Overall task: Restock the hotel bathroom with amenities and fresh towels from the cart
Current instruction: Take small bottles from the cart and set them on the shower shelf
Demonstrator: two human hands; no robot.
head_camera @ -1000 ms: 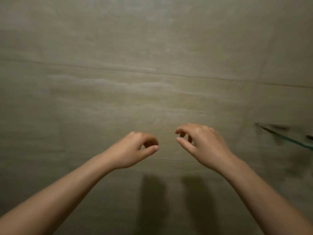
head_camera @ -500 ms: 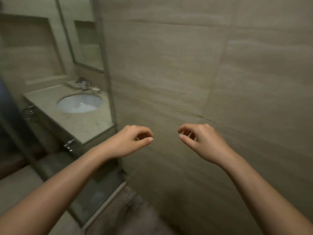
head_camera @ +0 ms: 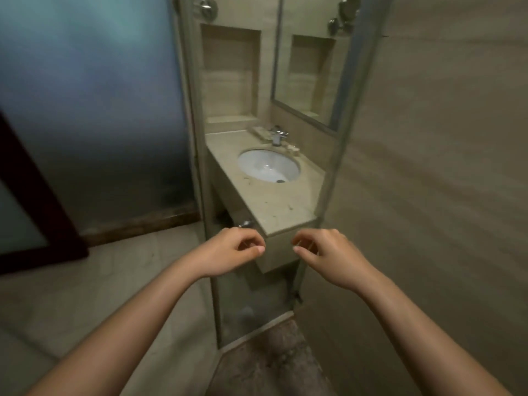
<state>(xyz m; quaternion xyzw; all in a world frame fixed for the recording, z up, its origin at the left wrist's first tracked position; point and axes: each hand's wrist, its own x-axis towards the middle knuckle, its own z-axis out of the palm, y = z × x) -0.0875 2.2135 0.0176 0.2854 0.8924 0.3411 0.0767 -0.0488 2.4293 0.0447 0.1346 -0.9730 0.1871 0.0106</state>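
Note:
My left hand [head_camera: 231,250] and my right hand [head_camera: 328,252] hover side by side in front of me, fingers loosely curled, holding nothing. Beyond them is a beige stone vanity counter [head_camera: 274,204] with a white oval sink [head_camera: 268,167] and a chrome faucet [head_camera: 277,135]. A small tray of amenities [head_camera: 261,131] lies left of the faucet and a few small items [head_camera: 293,148] sit to its right. No towels or cart are in sight.
A clear glass panel [head_camera: 331,178] stands between me and the vanity. Above the counter are a mirror [head_camera: 308,72] and a wall niche [head_camera: 230,72]. A frosted glass door [head_camera: 85,110] with a dark wood frame [head_camera: 34,195] is left; a tiled wall [head_camera: 443,167] is right. Rough stone flooring [head_camera: 271,361] lies underfoot.
My view has swung left from the bare tiled wall to the vanity and frosted door. Both hands keep the same loosely curled pose in front of me.

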